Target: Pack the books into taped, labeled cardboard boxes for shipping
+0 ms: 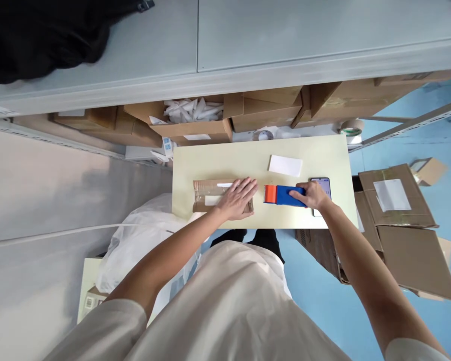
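My left hand lies flat, fingers stretched out, across the right end of a small brown cardboard box. Clear tape and white label strips show on the box. To the right, my right hand is wrapped around a blue and orange tape dispenser, whose orange end points toward the box with a gap between them. Partly under my right hand and wrist is a smartphone with its screen lit. A stack of white paper slips rests above the dispenser.
The pale yellow table stands against a grey metal shelf. Behind it, an open carton holds white packets. Tape rolls sit near the back edge. Cardboard boxes lie on the right; a white plastic bag hangs at left.
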`<state>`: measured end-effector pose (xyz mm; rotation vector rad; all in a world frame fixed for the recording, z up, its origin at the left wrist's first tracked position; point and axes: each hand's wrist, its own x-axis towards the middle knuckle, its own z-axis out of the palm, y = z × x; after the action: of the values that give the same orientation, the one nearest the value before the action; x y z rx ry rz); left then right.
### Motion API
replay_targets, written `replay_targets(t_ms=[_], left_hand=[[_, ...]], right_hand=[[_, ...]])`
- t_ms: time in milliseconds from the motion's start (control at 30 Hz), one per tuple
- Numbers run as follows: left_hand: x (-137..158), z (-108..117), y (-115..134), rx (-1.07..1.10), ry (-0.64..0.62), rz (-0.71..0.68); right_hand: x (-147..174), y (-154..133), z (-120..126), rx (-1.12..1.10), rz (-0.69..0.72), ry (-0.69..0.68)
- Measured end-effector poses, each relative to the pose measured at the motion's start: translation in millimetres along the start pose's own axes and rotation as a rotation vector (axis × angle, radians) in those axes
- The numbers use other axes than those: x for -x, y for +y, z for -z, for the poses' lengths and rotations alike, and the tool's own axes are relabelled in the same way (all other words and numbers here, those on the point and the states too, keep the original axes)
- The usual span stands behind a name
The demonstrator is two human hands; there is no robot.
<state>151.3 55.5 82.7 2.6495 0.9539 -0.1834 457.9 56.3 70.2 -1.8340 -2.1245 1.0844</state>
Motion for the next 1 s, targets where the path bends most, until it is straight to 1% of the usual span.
replay_targets(t_ms=[100,167,233,300,367,433,467,500,533,633,667,733,800,833,900,967,1000], left_hand=[[0.9,0.6,0.5,-0.001,-0.008,0.004],[1.0,1.2,2.3,0.003,-0.001,0.001],[1.4,1.8,4.6,0.007,0.014,-0.01],[1.4,2.2,7.4,0.003,0.032,-0.015],[0.2,1.9,10.8,-0.006,0.041,-0.007],[-2.9,1.0,14.1,-0.006,0.037,0.012],[-5.0,0.7,15.4,0.005,0.031,0.022],[-7.1,0.8,16.1,0.025,0.026,0.034],[-8.9,1.5,15.9,0.057,0.021,0.043],[-8.2,7.4,9.1,0.229,0.032,0.045],[-4.7,10.2,4.6,0.299,0.056,0.042],[8.2,14.4,-6.9,0.416,0.142,0.056],[28.1,14.2,-20.2,0.458,0.26,0.151],[39.7,11.7,-26.9,0.46,0.32,0.243],[64.3,1.9,-39.2,0.493,0.428,0.486],[87.2,-12.4,-48.7,0.652,0.49,0.715],[97.1,-20.2,-52.0,0.777,0.502,0.78]], right_hand=[[8.9,14.9,10.1,0.056,-0.007,-0.013],[10.5,7.4,13.1,0.176,-0.045,-0.007],[8.0,-17.5,8.9,0.316,-0.115,-0.008],[2.2,-52.9,-2.7,0.399,-0.19,-0.002],[-4.2,-86.4,-17.8,0.454,-0.208,-0.011],[-7.5,-107.2,-30.4,0.49,-0.214,-0.067],[-7.0,-111.6,-34.2,0.493,-0.226,-0.088],[-5.1,-112.4,-36.1,0.485,-0.249,-0.085],[-1.9,-110.3,-36.4,0.47,-0.283,-0.052],[12.5,-95.2,-34.3,0.399,-0.38,0.145],[17.4,-89.1,-35.3,0.372,-0.395,0.192],[25.7,-76.5,-43.3,0.324,-0.401,0.237],[31.0,-63.4,-59.3,0.299,-0.392,0.257],[32.9,-57.1,-69.3,0.295,-0.387,0.263],[36.0,-45.6,-90.0,0.286,-0.399,0.257],[39.4,-37.3,-107.2,0.27,-0.414,0.245],[41.3,-34.7,-113.3,0.265,-0.413,0.237]])
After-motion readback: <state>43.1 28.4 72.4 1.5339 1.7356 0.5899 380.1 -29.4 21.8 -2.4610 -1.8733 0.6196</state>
